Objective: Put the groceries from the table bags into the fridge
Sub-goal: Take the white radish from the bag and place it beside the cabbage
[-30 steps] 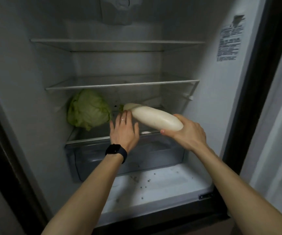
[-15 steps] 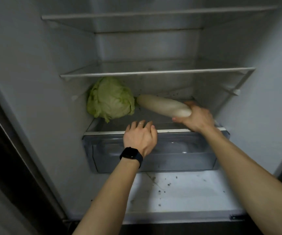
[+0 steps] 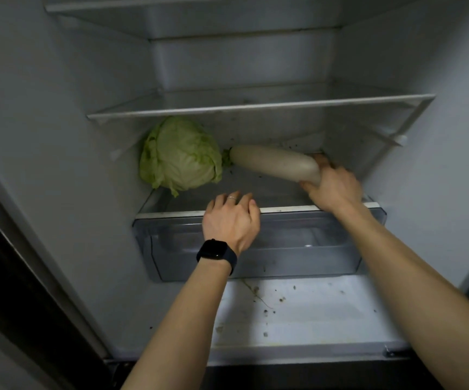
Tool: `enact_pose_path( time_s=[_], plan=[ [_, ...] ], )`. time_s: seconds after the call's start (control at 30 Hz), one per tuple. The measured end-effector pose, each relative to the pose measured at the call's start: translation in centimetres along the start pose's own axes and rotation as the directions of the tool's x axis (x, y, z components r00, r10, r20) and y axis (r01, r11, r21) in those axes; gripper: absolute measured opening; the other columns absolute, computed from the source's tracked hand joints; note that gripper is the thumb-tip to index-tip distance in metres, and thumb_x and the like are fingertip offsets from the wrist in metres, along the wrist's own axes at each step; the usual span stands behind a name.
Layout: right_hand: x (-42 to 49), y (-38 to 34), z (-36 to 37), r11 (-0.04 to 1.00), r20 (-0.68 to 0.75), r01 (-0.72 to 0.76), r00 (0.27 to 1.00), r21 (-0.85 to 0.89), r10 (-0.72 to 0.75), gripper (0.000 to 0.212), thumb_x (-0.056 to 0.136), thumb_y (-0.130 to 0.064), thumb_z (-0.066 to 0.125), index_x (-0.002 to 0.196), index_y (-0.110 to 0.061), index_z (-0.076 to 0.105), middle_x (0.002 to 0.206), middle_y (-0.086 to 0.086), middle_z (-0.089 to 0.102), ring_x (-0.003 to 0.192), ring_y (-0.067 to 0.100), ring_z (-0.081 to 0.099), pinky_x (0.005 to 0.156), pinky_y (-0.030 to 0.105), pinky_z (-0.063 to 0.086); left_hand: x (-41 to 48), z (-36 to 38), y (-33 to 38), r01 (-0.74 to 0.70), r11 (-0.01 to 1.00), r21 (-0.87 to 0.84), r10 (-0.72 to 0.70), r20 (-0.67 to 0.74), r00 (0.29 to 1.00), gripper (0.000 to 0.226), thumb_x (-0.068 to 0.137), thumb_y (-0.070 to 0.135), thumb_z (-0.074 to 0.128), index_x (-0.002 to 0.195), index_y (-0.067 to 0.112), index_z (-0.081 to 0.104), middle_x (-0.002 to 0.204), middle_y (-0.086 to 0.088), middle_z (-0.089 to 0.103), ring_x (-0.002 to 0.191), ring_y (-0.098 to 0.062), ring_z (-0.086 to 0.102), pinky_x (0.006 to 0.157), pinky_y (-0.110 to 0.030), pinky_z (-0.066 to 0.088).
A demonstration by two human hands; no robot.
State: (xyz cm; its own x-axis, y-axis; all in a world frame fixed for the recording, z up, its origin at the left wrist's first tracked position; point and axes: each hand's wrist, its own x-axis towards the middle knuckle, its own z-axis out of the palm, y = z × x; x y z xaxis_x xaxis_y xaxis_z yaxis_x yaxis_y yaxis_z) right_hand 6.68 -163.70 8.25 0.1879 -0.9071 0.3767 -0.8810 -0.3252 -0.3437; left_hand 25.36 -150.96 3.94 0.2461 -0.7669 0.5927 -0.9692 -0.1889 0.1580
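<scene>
The fridge stands open before me. A green cabbage (image 3: 179,154) sits at the left of the lowest glass shelf (image 3: 284,208). A long white radish (image 3: 274,164) lies on that shelf to the cabbage's right, its leafy end almost touching the cabbage. My right hand (image 3: 333,185) grips the radish's near, right end. My left hand (image 3: 232,219), with a ring and a black watch on the wrist, rests with loosely curled fingers at the shelf's front edge and holds nothing.
A clear crisper drawer (image 3: 256,246) sits under the shelf, with nothing visible inside it. Two bare glass shelves (image 3: 256,106) are above. The fridge floor (image 3: 298,313) carries crumbs and a dry stem. A dark door edge runs along the left.
My right hand has carried the radish deeper onto the shelf, next to the cabbage. My left hand dropped from beside the radish to the shelf's front edge. My head moved closer.
</scene>
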Motion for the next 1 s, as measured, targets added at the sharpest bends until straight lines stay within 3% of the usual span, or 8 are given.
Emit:
enact_pose_path(
  time_s=[0.2,0.4,0.6,0.7,0.77,0.87,1.0],
  plan=[
    [-0.5,0.0,-0.1,0.998,-0.017,0.057,0.998,-0.017,-0.058,0.074,0.084,-0.062,0.058,0.149,-0.040,0.032,0.147,0.014,0.048,0.117,0.049,0.054,0.097,0.048,0.047,0.0,-0.2,0.1,0.001,1.000,0.023,-0.001,0.017,1.000,0.054,0.093,0.039,0.025,0.114,0.023,0.072,0.119,-0.004,0.070,0.108,-0.032,0.062,0.091,-0.041,0.048],
    [-0.8,-0.1,0.2,0.990,-0.055,0.115,0.991,-0.081,-0.119,0.065,0.085,-0.057,0.055,0.145,-0.033,0.045,0.140,0.010,0.056,0.110,0.044,0.058,0.094,0.048,0.050,-0.1,-0.2,0.1,0.009,1.000,0.006,-0.009,0.043,0.999,0.054,0.093,0.038,0.025,0.113,0.023,0.073,0.117,-0.006,0.071,0.106,-0.034,0.063,0.091,-0.043,0.049],
    [-3.5,-0.2,-0.3,0.990,-0.178,0.138,0.974,-0.009,-0.137,0.053,0.090,-0.036,0.066,0.140,-0.021,0.054,0.139,0.014,0.055,0.111,0.046,0.055,0.095,0.047,0.048,-0.2,-0.2,-0.1,-0.002,1.000,-0.010,0.002,0.054,0.999,0.047,0.094,0.036,0.032,0.105,0.021,0.075,0.106,-0.006,0.074,0.096,-0.035,0.066,0.084,-0.043,0.052],
    [-5.8,0.3,0.1,0.984,-0.274,0.171,0.950,0.045,-0.152,0.050,0.088,-0.030,0.066,0.136,-0.015,0.059,0.138,0.018,0.057,0.114,0.045,0.057,0.100,0.048,0.048,-0.2,-0.2,-0.1,-0.007,1.000,-0.019,0.008,0.055,0.998,0.053,0.095,0.039,0.026,0.106,0.021,0.074,0.111,-0.007,0.073,0.101,-0.035,0.065,0.087,-0.043,0.050],
    [-7.6,0.6,0.3,0.985,-0.248,0.165,0.958,0.057,-0.146,0.049,0.089,-0.033,0.062,0.136,-0.017,0.059,0.142,0.016,0.055,0.122,0.042,0.054,0.105,0.048,0.045,-0.1,-0.4,-0.1,-0.015,0.999,-0.042,0.018,0.069,0.997,0.058,0.095,0.042,0.020,0.114,0.022,0.071,0.125,-0.009,0.067,0.114,-0.034,0.059,0.095,-0.043,0.046],
    [-10.6,0.6,-0.3,0.989,-0.128,0.140,0.983,0.056,-0.132,0.046,0.093,-0.036,0.060,0.136,-0.021,0.059,0.146,0.009,0.053,0.130,0.035,0.051,0.109,0.044,0.042,0.1,-0.9,-0.3,-0.013,0.998,-0.066,0.023,0.142,0.990,0.048,0.102,0.041,0.025,0.129,0.024,0.061,0.145,-0.009,0.051,0.132,-0.030,0.045,0.108,-0.041,0.035],
    [-14.4,0.3,-2.5,0.980,0.011,0.186,0.983,-0.069,-0.185,0.042,0.095,-0.041,0.056,0.133,-0.026,0.061,0.141,-0.002,0.058,0.129,0.028,0.053,0.106,0.039,0.043,-1.8,-2.4,-0.1,-0.007,0.993,-0.118,0.028,0.179,0.984,0.040,0.104,0.039,0.033,0.133,0.025,0.056,0.150,-0.007,0.046,0.136,-0.029,0.041,0.111,-0.042,0.032]
  ],
)
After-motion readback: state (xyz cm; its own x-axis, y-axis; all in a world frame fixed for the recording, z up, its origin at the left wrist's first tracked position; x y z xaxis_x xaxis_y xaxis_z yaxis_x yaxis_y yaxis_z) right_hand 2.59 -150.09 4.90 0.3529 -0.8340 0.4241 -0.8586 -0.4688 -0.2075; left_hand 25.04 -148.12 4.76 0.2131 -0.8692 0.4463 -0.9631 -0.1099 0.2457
